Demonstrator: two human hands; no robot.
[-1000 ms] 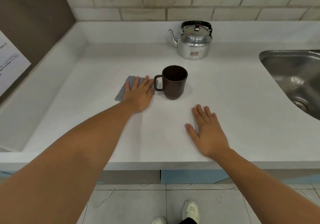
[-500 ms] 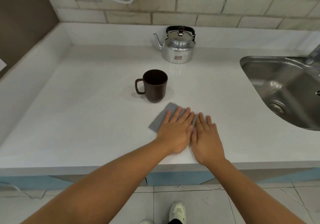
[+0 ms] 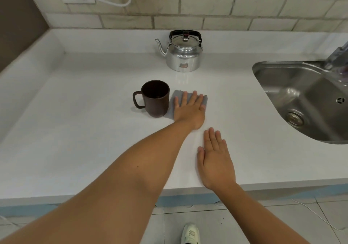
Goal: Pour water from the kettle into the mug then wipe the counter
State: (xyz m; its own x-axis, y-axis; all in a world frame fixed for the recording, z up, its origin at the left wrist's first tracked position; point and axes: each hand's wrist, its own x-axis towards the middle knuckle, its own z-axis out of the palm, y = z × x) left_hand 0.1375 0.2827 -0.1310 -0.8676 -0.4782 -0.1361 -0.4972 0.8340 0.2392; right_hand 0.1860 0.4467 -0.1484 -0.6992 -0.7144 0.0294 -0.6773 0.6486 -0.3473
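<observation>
The fingers of the left hand (image 3: 189,111) were stretched flat and slightly apart, pressing on a grey cloth (image 3: 174,103) in the middle of the frame. The cloth lay on the white counter (image 3: 84,130), and its left edge was just beside the dark brown mug (image 3: 155,98), whose handle pointed to the left of the frame. The right hand (image 3: 215,161) lay flat below it, lower right of centre, fingers together and straight, palm on the bare counter near the front edge, holding nothing. The metal kettle (image 3: 183,52) stood upright in the upper centre, near the back wall, well apart from the mug. A steel sink (image 3: 301,100) filled the right side.
</observation>
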